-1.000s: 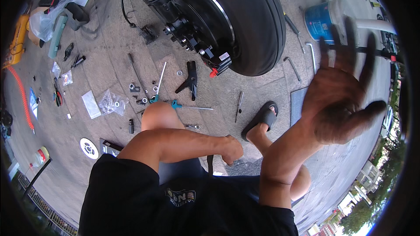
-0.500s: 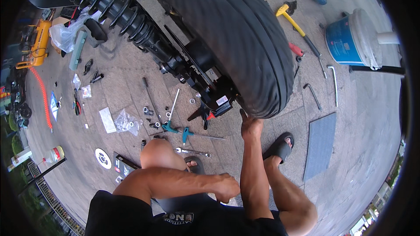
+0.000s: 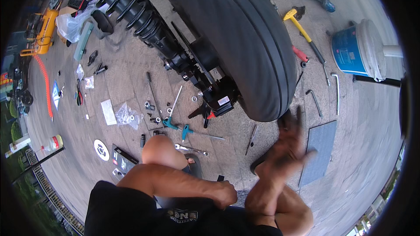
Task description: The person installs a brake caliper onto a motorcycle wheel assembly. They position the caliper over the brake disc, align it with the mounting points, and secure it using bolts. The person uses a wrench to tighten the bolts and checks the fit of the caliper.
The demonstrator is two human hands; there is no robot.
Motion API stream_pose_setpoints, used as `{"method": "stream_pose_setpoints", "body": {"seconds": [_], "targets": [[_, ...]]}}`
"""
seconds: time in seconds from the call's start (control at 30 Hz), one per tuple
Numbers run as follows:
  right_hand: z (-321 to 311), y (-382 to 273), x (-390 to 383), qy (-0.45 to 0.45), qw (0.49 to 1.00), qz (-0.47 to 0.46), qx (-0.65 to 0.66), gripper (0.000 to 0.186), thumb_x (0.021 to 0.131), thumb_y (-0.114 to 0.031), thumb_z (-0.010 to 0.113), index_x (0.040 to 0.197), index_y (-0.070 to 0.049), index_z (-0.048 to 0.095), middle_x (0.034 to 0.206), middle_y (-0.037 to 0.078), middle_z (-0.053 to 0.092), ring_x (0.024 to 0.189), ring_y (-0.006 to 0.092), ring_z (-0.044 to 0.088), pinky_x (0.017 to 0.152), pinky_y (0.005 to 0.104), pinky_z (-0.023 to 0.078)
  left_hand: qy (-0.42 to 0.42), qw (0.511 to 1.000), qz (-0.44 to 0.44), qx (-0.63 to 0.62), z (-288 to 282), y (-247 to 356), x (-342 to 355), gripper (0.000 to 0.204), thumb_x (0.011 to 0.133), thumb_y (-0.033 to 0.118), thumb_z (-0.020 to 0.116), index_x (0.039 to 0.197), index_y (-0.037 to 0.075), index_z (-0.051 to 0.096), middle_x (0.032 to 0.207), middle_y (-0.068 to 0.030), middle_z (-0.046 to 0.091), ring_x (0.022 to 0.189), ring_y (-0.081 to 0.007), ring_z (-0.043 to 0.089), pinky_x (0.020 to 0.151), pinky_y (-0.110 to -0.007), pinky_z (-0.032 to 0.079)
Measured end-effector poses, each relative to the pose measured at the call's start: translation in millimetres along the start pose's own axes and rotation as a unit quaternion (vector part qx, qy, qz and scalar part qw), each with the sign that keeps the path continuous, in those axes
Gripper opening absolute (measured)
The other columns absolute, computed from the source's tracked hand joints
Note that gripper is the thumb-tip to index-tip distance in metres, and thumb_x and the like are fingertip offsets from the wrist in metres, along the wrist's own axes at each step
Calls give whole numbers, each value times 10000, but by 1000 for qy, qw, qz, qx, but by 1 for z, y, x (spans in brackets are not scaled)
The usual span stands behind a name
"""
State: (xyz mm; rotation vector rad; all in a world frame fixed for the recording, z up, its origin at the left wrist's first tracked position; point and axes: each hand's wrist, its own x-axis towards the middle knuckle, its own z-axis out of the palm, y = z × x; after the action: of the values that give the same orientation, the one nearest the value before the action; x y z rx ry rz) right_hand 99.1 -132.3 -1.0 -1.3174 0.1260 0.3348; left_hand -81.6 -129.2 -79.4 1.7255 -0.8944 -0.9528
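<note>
A black tire with a grooved tread fills the upper middle, beside a black coil-spring shock absorber. Just below the tire's lower edge is my right hand, smudged dark, its fingers spread and holding nothing; it is blurred by motion. My left hand is closed in front of my shirt. A small black end shows just above that fist; what the fingers hold is mostly hidden. Between my hands and the hub, a thin dark tool lies on the paving.
Teal-handled hex keys, a wrench and loose hardware lie left of centre. On the right are a yellow hammer, a blue-and-white bucket, bent bars and a grey mat. An orange air compressor stands far left.
My right hand has come away from the tire's underside toward the right and spread its fingers. The thin dark tool now shows on the ground. My left hand stays closed, slightly lower.
</note>
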Motion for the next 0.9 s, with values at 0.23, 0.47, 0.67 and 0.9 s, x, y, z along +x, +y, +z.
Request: {"method": "stream_pose_setpoints", "body": {"seconds": [0.23, 0.47, 0.67, 0.9], "targets": [[-51, -54, 14, -65, 952, -220, 205, 829, 931, -629, 293, 1471, -7, 199, 1369, 252, 451, 1264, 335, 446, 1043, 458, 337, -41, 994, -92, 44, -18, -8, 18, 112, 668, 141, 657, 716, 55, 710, 768, -138, 683, 771, -296, 668, 622, -400, 523], [-167, 179, 44, 210, 928, 167, -259, 453, 991, -340, 424, 1224, 29, 545, 1155, 172, 613, 1040, 258, 576, 865, 360, 448, 12, 993, -111, 38, -6, -20, 22, 99, 711, 114, 589, 724, 70, 677, 834, -107, 648, 865, -279, 617, 724, -409, 482], [-201, 250, 18, 138, 815, 53, -560, 459, 958, -318, 460, 1171, 72, 575, 1165, 289, 577, 1090, 395, 555, 933, 413, 419, -13, 992, -122, 25, -20, -21, 22, 133, 706, 83, 583, 762, 49, 699, 834, -134, 672, 876, -301, 636, 725, -421, 497], [-129, 240, 63, 85, 983, 157, 49, 471, 986, -271, 447, 1340, 39, 432, 1304, 181, 517, 1154, 274, 535, 996, 382, 403, -35, 991, -126, 32, -29, -15, 23, 148, 667, 102, 634, 783, 52, 712, 834, -138, 689, 873, -291, 658, 691, -423, 518]]}}
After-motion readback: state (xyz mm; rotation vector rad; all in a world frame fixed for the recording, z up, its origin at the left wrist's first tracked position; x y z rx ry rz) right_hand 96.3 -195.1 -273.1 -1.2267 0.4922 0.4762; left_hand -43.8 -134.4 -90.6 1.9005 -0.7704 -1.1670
